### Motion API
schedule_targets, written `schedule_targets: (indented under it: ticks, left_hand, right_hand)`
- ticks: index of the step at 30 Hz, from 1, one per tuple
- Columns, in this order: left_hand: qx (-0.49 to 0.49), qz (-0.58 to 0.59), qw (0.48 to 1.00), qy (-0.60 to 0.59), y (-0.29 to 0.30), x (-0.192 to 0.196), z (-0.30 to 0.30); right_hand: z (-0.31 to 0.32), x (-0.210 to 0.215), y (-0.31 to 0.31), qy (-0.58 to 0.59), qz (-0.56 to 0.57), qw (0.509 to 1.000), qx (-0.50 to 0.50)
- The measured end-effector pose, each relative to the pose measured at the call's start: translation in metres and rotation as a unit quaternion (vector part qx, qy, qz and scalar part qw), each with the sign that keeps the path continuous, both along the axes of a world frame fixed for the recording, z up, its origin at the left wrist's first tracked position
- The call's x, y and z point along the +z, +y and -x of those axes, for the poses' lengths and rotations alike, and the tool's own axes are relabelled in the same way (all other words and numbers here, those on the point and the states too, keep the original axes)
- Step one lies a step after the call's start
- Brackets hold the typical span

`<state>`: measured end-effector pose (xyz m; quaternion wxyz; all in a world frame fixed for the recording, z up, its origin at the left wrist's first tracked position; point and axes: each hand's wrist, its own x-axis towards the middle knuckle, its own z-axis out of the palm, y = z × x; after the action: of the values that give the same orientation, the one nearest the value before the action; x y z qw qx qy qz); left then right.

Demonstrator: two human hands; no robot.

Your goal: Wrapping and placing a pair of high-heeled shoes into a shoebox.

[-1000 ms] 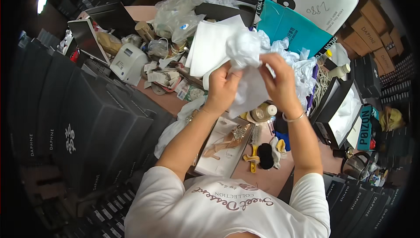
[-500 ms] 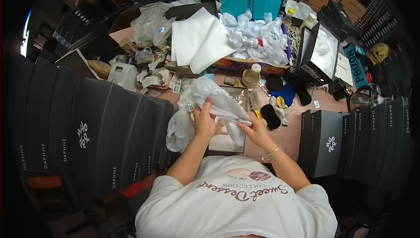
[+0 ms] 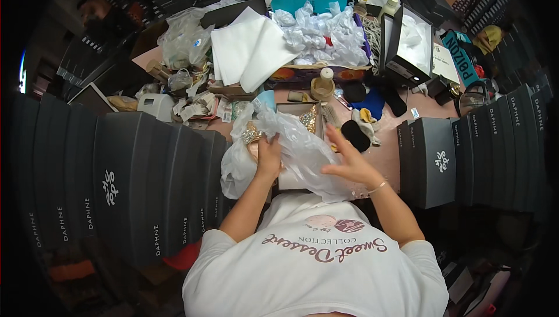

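My left hand [image 3: 269, 158] is closed round a gold glittery shoe [image 3: 252, 134] with a pale inside. A thin whitish wrapping sheet [image 3: 300, 151] drapes from beside that hand toward the right, and more of it hangs loose on the left. My right hand [image 3: 349, 158] is off the sheet's right side, fingers stretched and thumb apart, holding nothing. Under the sheet stands a shoe box [image 3: 283, 108], partly covered. At its far end shows a second gold glittery shoe [image 3: 308, 120], the rest of it hidden.
Stacks of dark shoe boxes [image 3: 125, 171] wall in the left, and more boxes [image 3: 428, 162] stand right. Behind are white sheets [image 3: 247, 49], a carton of crumpled paper [image 3: 323, 72], a bottle [image 3: 322, 87] and black pads [image 3: 355, 135]. Another person [image 3: 102, 17] is at the far left.
My right hand has let go of the sheet and opened, moving slightly right. The sheet has dropped lower on the right, and more of the gold shoe shows at my left hand.
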<state>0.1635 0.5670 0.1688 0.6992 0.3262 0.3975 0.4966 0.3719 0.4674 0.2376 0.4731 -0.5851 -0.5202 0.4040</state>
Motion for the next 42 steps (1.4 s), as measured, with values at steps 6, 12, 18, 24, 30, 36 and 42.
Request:
schedule_targets:
  ticks: [6,12,18,24,30,36,42]
  left_hand:
    - [-0.102,-0.178,0.917,0.341,-0.015,-0.004,0.021]
    - [0.118,0.097,0.988,-0.006,-0.017,0.001,0.043]
    - [0.206,0.067,0.976,-0.014,-0.023,0.026,0.037]
    - [0.179,0.091,0.976,-0.083,-0.014,0.045,0.017]
    - [0.171,0.129,0.962,-0.172,0.001,0.012,0.054]
    - [0.140,0.116,0.979,-0.089,0.022,0.014,0.052]
    - [0.130,-0.209,0.931,0.268,-0.006,0.044,0.037]
  right_hand:
    - [-0.032,-0.060,0.024,-0.082,0.031,0.993,-0.080]
    - [-0.177,-0.077,0.043,-0.380,0.096,0.906,-0.160]
    - [-0.162,-0.038,0.070,-0.478,0.043,0.878,-0.001]
    - [0.000,-0.048,0.085,-0.097,0.046,0.939,0.326]
    - [-0.008,-0.025,0.030,-0.108,0.111,0.973,0.170]
    - [-0.035,-0.005,0.006,-0.143,0.106,0.969,0.173]
    - [-0.062,-0.002,-0.009,-0.208,0.083,0.961,0.165]
